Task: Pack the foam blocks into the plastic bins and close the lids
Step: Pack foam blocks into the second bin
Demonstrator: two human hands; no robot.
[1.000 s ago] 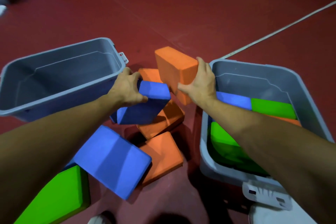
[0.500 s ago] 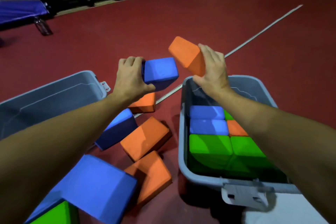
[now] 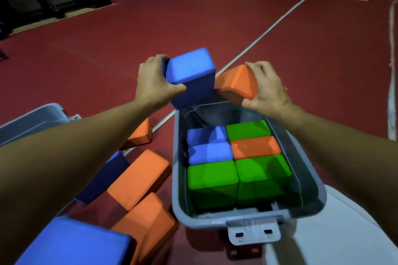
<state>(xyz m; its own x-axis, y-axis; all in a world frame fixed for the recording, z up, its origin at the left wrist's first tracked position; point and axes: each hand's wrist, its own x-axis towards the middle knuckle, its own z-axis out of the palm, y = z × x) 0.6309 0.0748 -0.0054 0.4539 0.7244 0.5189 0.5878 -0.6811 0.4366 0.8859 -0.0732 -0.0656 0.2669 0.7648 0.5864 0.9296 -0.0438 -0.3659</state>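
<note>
My left hand (image 3: 154, 80) grips a blue foam block (image 3: 191, 75) above the far left corner of the grey plastic bin (image 3: 247, 220). My right hand (image 3: 266, 88) holds an orange foam block (image 3: 235, 84) over the bin's far rim, right beside the blue one. Inside the bin, blue, green and orange blocks (image 3: 234, 159) are packed in two rows, with a gap at the far end. A second grey bin (image 3: 32, 120) shows at the left, partly hidden by my left arm.
Several loose orange blocks (image 3: 137, 178) and blue blocks (image 3: 73, 243) lie on the red floor left of the packed bin. A white lid (image 3: 344, 232) lies at the lower right. A white floor line (image 3: 265, 32) runs away diagonally. Dark equipment stands along the far wall.
Both hands have carried their blocks rightward to the far end of the right bin. The view has shifted right, so that bin now fills the centre.
</note>
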